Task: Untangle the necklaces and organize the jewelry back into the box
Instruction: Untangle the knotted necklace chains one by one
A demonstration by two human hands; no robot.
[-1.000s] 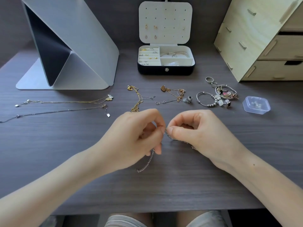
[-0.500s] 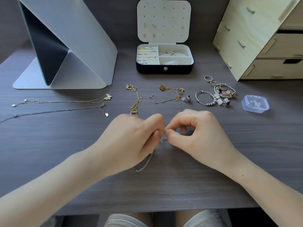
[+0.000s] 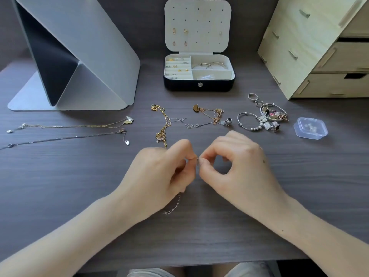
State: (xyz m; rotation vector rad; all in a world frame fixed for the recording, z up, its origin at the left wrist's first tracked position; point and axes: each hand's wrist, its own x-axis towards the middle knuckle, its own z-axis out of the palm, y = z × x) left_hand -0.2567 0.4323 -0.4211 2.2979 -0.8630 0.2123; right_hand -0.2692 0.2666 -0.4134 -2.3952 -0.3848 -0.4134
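Silver chain (image 3: 173, 207), pinched in closed fingertips of left hand (image 3: 157, 176) and right hand (image 3: 236, 166), could be snapped by hard pulling.

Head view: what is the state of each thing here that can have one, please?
jewelry box, open, lid upright.
silver chain, pinched between both hands.
left hand, pinches the silver chain.
right hand, pinches the silver chain.
butterfly necklace, laid out straight.
dark necklace, laid out straight.
gold chains, tangled.
rose-gold chains, tangled.
bracelets, heaped together.
clear case, lid on.
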